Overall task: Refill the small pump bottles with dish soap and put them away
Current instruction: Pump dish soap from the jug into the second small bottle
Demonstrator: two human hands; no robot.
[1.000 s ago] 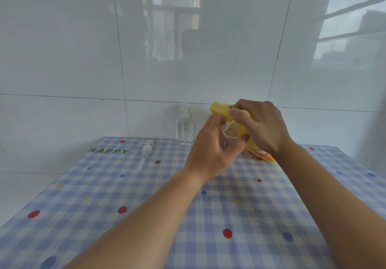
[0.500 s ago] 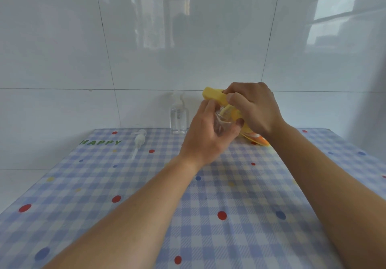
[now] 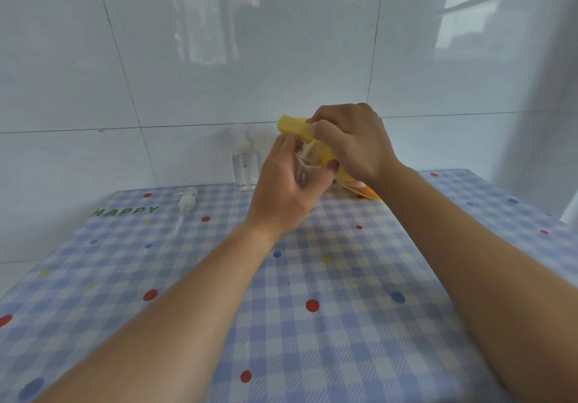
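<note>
The small clear bottle (image 3: 308, 168) is held off the bench (image 3: 344, 324), over its far middle, at about 12 o'clock from the person. It has no pump on it and is tilted, with its open neck toward 1 o'clock. The left hand (image 3: 284, 189) is clamped on it, fingers and thumb curled round the body, so only part of the clear wall shows. Whether it holds any liquid cannot be told.

The yellow soap container (image 3: 294, 125) meets the neck from 1 o'clock. It lies slanted, its yellow end high toward 11 o'clock and its orange end (image 3: 362, 188) low toward 4 o'clock, close to the cloth. The right hand (image 3: 353, 143) is closed round its middle, fingers wrapped over the top.

At 9 o'clock from the held bottle, just beside the left hand, a second clear pump bottle (image 3: 245, 168) stands upright with its pump on, at the foot of the tiled wall (image 3: 187, 58). Farther out, at about 8 o'clock, a loose white pump head (image 3: 186, 204) lies flat on the bench, its tube pointing toward the person. Green lettering reading HAPPY (image 3: 125, 211) sits on the blue checked, dotted cloth beyond it at 9 o'clock.
</note>
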